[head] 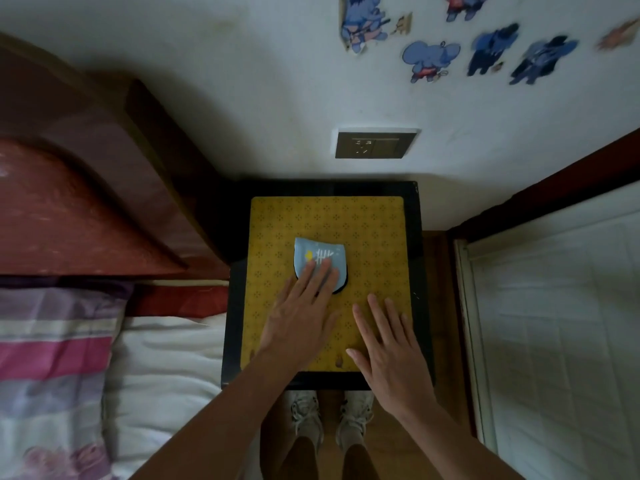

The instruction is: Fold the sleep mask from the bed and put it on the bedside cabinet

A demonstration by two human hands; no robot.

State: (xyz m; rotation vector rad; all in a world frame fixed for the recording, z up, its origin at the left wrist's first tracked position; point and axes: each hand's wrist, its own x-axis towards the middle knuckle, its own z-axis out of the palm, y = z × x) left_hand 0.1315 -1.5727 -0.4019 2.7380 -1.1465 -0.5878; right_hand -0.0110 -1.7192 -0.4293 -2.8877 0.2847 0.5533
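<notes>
The sleep mask, light blue with a white and yellow print and a dark underside, lies folded in half on the yellow patterned mat that covers the black bedside cabinet. My left hand lies flat with its fingertips pressing on the mask's near edge. To its right, my right hand hovers flat with fingers spread over the mat, apart from the mask and holding nothing.
The bed with a white sheet and a striped pillow is on the left, under a red-brown headboard. A wall socket sits above the cabinet. A white quilted surface is on the right. My shoes stand before the cabinet.
</notes>
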